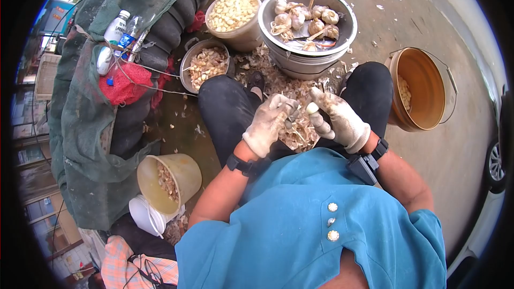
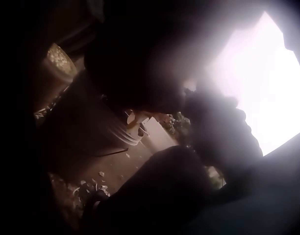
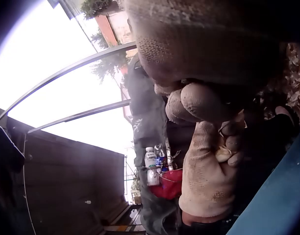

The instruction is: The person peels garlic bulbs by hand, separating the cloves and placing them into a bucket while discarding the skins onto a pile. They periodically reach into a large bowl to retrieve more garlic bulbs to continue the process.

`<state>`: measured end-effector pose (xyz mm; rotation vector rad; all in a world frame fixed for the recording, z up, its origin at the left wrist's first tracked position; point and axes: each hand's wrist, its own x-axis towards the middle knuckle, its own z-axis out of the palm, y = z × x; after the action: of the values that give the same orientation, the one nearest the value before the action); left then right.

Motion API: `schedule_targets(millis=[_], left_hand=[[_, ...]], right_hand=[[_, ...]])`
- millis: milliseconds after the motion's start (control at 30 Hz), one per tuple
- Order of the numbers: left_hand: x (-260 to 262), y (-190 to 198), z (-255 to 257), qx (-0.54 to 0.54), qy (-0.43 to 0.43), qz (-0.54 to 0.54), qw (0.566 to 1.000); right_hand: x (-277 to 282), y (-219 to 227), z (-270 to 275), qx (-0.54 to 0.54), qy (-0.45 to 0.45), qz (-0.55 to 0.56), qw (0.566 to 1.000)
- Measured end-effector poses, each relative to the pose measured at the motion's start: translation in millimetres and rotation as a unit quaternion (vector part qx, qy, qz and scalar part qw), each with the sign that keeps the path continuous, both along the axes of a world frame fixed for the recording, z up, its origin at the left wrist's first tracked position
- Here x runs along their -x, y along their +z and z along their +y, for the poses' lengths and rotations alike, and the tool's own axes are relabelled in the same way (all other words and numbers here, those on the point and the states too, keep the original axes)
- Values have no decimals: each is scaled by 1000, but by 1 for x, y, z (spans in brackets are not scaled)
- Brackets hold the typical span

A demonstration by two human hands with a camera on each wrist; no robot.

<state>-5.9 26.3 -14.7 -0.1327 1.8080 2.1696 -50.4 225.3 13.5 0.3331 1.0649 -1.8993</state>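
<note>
Both hands wear pale, soiled work gloves and meet between the knees. My right hand (image 1: 345, 120) pinches a white peeled garlic clove (image 1: 312, 108) between thumb and fingers. Beside it, my left hand (image 1: 270, 123) has its fingers bent inward with darkened fingertips. In the right wrist view, a pale garlic clove (image 3: 222, 153) lies between the thumb and fingers of the left hand (image 3: 209, 171). Garlic skins (image 1: 297, 134) are heaped below the hands. Ahead, a metal basin (image 1: 266, 27) holds whole garlic bulbs (image 1: 297, 18). The left wrist view is mostly dark.
A tub of peeled cloves (image 1: 233, 13) and a pot of cloves and skins (image 1: 206, 67) stand ahead left. An orange-brown bucket (image 1: 428, 85) tilts at right. A yellowish bucket (image 1: 184, 176) lies at left, near netting-covered black tubing (image 1: 160, 27) with bottles (image 1: 115, 32).
</note>
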Motion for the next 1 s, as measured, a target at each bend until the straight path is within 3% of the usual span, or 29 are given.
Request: schedule_targets(millis=[133, 200, 267, 367, 433, 500, 533, 567, 633, 667, 700, 733, 800, 833, 867, 900, 933, 967, 1000], left_hand=[[3, 0, -5, 14, 2, -45, 999], [5, -13, -14, -218, 24, -152, 964], [4, -15, -10, -196, 39, -126, 972], [4, -2, -8, -171, 61, -118, 976], [4, 1, -9, -167, 69, -135, 974], [6, -6, -10, -266, 43, -141, 953], [7, -7, -9, -267, 42, -139, 953], [8, -8, -8, -270, 39, -140, 952], [7, -11, -9, -274, 34, -140, 951], [7, -14, -11, -332, 19, -160, 930], [5, -15, -13, -388, 4, -178, 905], [4, -12, -13, -388, 4, -175, 905], [-1, -1, -9, -310, 17, -141, 940], [-3, 2, -7, -310, 19, -138, 941], [-6, 6, -5, -320, 30, -134, 938], [-8, 8, -4, -330, 41, -130, 934], [-10, 2, -7, -270, 43, -66, 960], [-13, -2, -9, -270, 43, -59, 960], [-18, 4, -10, -101, 23, 34, 994]], right_hand=[[5, 5, 18, -43, 3, 58, 997], [13, 17, 36, -93, -19, 116, 989], [23, 35, 61, -201, -76, 163, 963], [44, 35, 126, -302, -204, 249, 897], [56, 48, 161, -528, -168, 237, 798], [58, 48, 181, -683, -94, 247, 681], [56, 50, 183, -691, -91, 245, 674], [54, 49, 180, -692, -91, 246, 672], [47, 50, 164, -544, -79, 243, 800], [42, 52, 147, -465, -84, 241, 848], [38, 14, 142, -381, -93, 431, 812], [24, 59, 93, -380, -74, 274, 880], [12, 58, 61, -248, 16, 235, 940], [0, 68, 26, -330, 38, 256, 908], [-5, 71, 12, -326, 141, 284, 891], [-14, 37, 8, -203, 118, 406, 883], [-17, 35, -6, -285, 199, 436, 830], [-19, 38, -15, -316, 255, 436, 803], [-22, 28, -21, -305, 242, 446, 806]])
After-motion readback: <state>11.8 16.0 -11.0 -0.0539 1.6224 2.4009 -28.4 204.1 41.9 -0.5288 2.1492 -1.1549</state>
